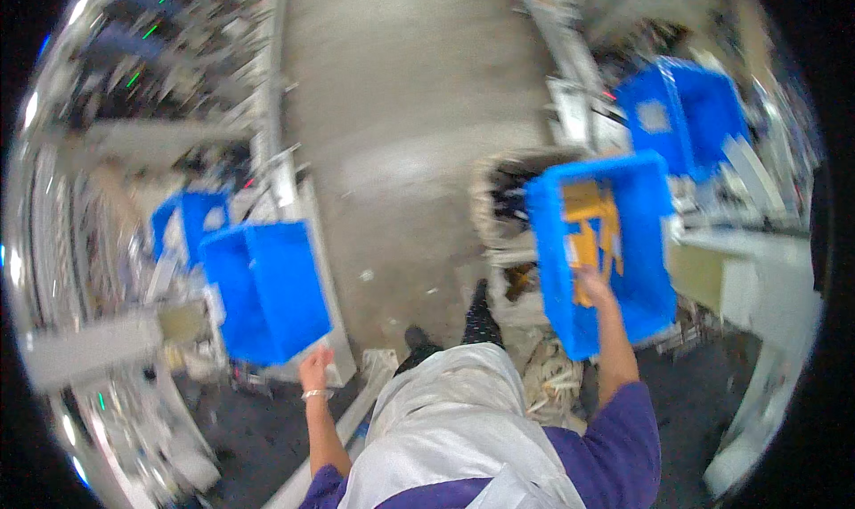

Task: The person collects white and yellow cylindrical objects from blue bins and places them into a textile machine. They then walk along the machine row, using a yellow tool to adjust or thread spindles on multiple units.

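yellow pieces [590,204], inside blue bin [647,242], right hand [594,286] at them

Factory or industrial workshop: a grey floor [383,99] runs as a straight aisle up the middle of the frame, bordered by pale-framed equipment [766,277] along the left and right edges, with green lights [150,32] at the upper left. Handling of goods in quantity is indicated by blue tubs [550,251] ranged on both sides, by yellow pieces [583,204] inside the nearer one at the right, and by loose pale scraps [552,375] at the lower centre-right. A white apron [454,398], lower centre, marks work dress; the exact trade is unclear.
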`<action>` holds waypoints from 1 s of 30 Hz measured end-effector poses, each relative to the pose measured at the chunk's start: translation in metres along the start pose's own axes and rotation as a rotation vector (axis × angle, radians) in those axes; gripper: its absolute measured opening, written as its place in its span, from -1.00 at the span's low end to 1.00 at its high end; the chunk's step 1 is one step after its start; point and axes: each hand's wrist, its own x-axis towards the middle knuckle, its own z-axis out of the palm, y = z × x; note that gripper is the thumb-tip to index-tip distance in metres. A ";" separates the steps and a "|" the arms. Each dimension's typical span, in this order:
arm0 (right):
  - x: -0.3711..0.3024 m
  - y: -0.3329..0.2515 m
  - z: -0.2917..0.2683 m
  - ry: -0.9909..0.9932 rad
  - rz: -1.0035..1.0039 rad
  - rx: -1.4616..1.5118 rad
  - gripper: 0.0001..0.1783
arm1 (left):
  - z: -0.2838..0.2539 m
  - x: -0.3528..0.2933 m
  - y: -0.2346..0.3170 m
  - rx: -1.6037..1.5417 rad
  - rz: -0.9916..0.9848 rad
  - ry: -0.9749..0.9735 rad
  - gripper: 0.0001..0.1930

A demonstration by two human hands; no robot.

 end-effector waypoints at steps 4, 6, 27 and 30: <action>-0.104 -0.116 0.024 0.030 -0.366 0.368 -0.75 | -0.036 -0.017 -0.005 -0.307 0.260 0.103 -0.58; -0.156 -0.156 0.057 -0.380 -0.410 0.123 -0.73 | -0.061 -0.015 -0.005 -0.443 0.147 0.220 -0.68; -0.198 -0.241 0.567 -0.431 -0.864 -1.324 -0.75 | -0.077 0.425 -0.231 -0.020 -0.164 0.190 -0.59; -0.207 -0.277 0.636 -0.450 -0.862 -1.183 -0.74 | -0.055 0.459 -0.228 -0.026 0.106 0.276 -0.42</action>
